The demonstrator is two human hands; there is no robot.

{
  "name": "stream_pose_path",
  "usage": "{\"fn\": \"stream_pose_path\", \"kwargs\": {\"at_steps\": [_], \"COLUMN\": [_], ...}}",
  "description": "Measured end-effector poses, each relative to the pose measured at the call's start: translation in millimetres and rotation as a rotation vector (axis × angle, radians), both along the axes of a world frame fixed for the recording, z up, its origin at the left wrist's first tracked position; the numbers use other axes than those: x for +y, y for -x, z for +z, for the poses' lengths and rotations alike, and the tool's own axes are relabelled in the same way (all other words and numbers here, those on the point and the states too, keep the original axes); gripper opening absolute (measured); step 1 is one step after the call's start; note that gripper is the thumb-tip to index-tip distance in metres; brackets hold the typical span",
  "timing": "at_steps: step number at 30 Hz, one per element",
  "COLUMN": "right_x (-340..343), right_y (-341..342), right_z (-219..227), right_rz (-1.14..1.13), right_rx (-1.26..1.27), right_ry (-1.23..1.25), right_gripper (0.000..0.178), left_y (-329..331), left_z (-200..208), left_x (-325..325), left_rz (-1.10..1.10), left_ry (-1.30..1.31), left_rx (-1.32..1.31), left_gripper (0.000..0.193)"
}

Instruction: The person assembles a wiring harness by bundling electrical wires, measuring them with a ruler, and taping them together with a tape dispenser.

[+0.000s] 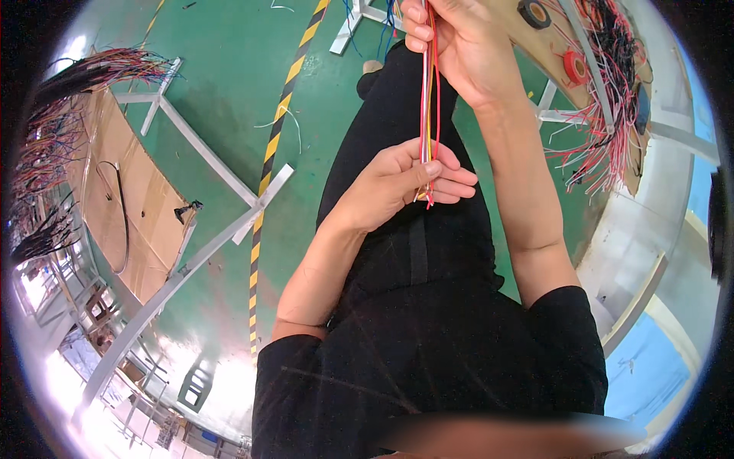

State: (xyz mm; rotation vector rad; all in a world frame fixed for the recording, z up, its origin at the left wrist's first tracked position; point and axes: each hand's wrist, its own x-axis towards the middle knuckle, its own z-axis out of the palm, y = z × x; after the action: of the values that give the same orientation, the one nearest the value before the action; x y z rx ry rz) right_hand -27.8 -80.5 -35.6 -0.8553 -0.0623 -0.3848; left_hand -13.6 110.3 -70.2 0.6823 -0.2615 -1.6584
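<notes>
A thin bundle of coloured wires (426, 99), red, white, yellow and dark, runs between my two hands in front of my legs. My left hand (405, 180) pinches its lower end between thumb and fingers, and short wire tips poke out below the thumb. Higher up, near the top edge of the view, my right hand (462, 46) is closed round the same bundle. Above that hand the wires leave the picture, so their far end is hidden.
A table at right bears a black tape roll (534, 14), a red tape roll (576, 67) and many loose wires (600, 149). On the left, a cardboard-topped table (138, 206) carries large wire bundles (99, 73). Metal legs (206, 153) stand on the green floor beside a yellow-black stripe (267, 168).
</notes>
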Motion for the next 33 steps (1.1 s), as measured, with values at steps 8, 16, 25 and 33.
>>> {"fn": "stream_pose_path", "kwargs": {"at_steps": [8,16,25,33], "right_x": [-9,8,-11,1], "right_y": [-2,5,0,3], "right_z": [-10,23,-12,10], "right_rz": [0.167,-0.227,-0.119,-0.228], "right_rx": [-0.268,0.35,0.097,0.38], "right_ry": [0.026,0.0,-0.053,0.059], "right_gripper": [0.028,0.026,0.024,0.024], "left_y": [1,-4,16,11], "left_z": [-2,0,-1,-2], "left_x": [-2,3,17,20], "left_rz": [-0.014,-0.035,0.073,0.049], "left_ry": [-0.074,-0.081,-0.089,-0.02], "left_rx": [-0.1,-0.237,-0.584,0.074], "left_gripper": [0.026,0.028,0.027,0.046]}}
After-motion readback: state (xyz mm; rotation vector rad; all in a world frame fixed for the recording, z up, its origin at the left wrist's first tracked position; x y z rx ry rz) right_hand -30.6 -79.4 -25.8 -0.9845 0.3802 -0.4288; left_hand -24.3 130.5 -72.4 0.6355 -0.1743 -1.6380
